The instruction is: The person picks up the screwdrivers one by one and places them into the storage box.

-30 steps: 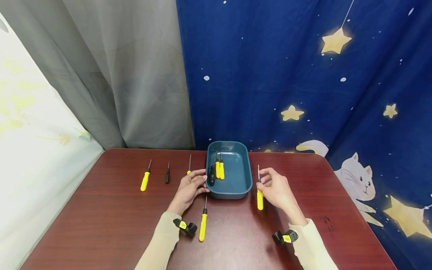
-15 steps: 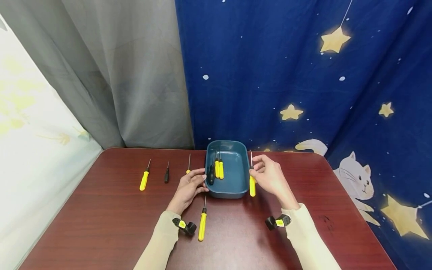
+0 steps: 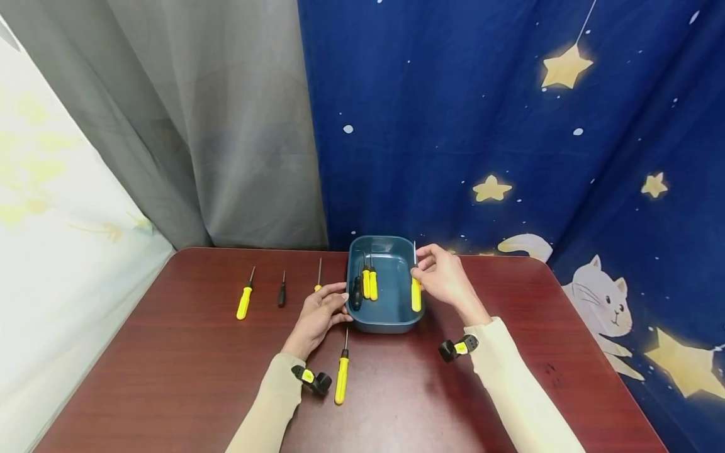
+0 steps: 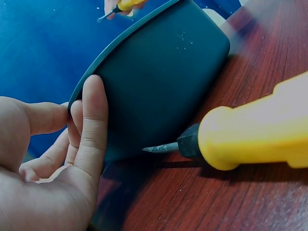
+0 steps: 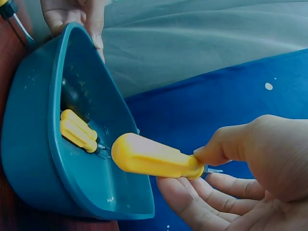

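My right hand (image 3: 444, 277) pinches a yellow-handled screwdriver (image 3: 416, 296) near the top of its handle, tip pointing away. In the head view the screwdriver overlaps the right rim of a blue-green plastic box (image 3: 394, 324). My left hand (image 3: 318, 314) pinches the box's left wall at the rim, thumb on one side and fingers on the other, as the left wrist view shows. Inside the box lie a black screwdriver (image 3: 357, 294) and two yellow screwdrivers (image 5: 79, 132), side by side on its left part.
On the table (image 3: 187, 365) lie a yellow screwdriver (image 3: 244, 303) and a small black screwdriver (image 3: 282, 294) at the left. Another screwdriver (image 3: 319, 274) is partly hidden behind my left hand. A larger yellow screwdriver (image 3: 342, 380) lies in front of the box. Curtains (image 3: 396, 126) hang behind.
My right hand has carried the yellow screwdriver left and away from me, from beside the box to over its right rim. My left hand keeps its hold on the box.
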Available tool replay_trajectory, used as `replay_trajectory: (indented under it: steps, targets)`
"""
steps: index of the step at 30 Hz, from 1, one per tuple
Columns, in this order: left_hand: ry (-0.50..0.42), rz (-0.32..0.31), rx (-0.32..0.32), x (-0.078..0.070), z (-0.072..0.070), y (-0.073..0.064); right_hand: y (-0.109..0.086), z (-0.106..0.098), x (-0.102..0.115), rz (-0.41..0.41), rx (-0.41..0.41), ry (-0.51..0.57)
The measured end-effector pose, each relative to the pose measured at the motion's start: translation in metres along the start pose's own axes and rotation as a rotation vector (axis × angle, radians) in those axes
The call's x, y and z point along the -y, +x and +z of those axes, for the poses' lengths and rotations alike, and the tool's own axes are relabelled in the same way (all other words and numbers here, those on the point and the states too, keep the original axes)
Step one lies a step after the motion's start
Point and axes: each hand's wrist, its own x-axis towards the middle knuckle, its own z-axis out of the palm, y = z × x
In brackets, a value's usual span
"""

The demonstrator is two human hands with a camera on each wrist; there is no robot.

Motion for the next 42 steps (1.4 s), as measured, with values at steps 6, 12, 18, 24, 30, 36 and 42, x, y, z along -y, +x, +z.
replay_trajectory:
  steps: [6,12,18,24,30,36,42]
  targets:
    - [0.001,0.001,0.001,-0.002,0.001,0.001,0.014,0.0,0.002,0.013,0.028,-0.002]
    - [0.0,0.0,0.006,-0.002,0.0,0.0,0.025,0.0,0.004,0.034,0.063,-0.005]
    - [-0.01,0.003,0.016,-0.001,0.0,-0.001,0.036,0.002,0.005,0.047,0.089,-0.012]
    - [-0.01,0.008,0.013,-0.003,0.0,-0.001,0.049,0.008,0.007,0.032,0.104,-0.039]
    - [-0.012,0.006,0.012,-0.002,-0.001,-0.001,0.058,0.015,0.006,0.055,0.129,-0.042]
    - [-0.012,0.011,0.005,-0.001,-0.001,0.0,0.067,0.023,0.007,0.083,0.156,-0.043]
    - [-0.012,0.011,0.004,0.0,-0.001,-0.001,0.075,0.031,0.01,0.128,0.189,-0.065]
